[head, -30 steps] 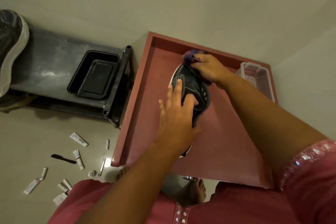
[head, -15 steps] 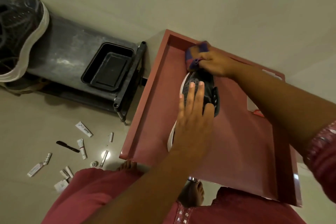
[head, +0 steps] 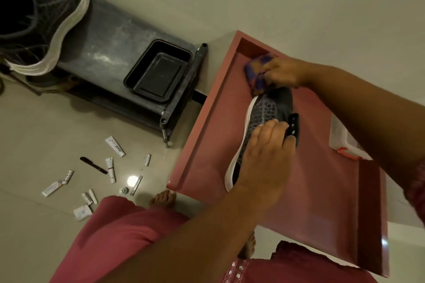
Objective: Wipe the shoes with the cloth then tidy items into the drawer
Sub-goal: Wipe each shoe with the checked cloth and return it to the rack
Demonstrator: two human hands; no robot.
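**A:** What does the shoe look like?

**B:** The sneaker [head: 268, 110] is dark grey, with a knitted upper dotted with small round holes, a white sole edge and a black lace panel. It lies on the red tabletop [head: 317, 190], toe pointing to about 1 o'clock, heel toward 7.

**A:** And the cloth?

**B:** The cloth [head: 256, 74] is bunched, checked in purple and orange, and sits right at the toe, touching it, near the table's raised far rim.

**A:** The hands?

**B:** The right hand [head: 281, 71] has its fingers curled round the cloth, pressing it against the toe. The left hand [head: 264, 156] lies over the sneaker's middle and heel, fingers bent down across the upper, holding it in place.

**A:** What else is around?

**B:** At 3 o'clock from the sneaker, a clear plastic container [head: 342, 138] with a red clasp, partly hidden by the right arm. At 10 o'clock, a dark rack [head: 110, 39] carries a black tray [head: 158, 71] and a second sneaker [head: 46, 20]. At 8 o'clock, small white tubes [head: 115, 146] and a black knife [head: 93, 165] lie scattered on the floor.
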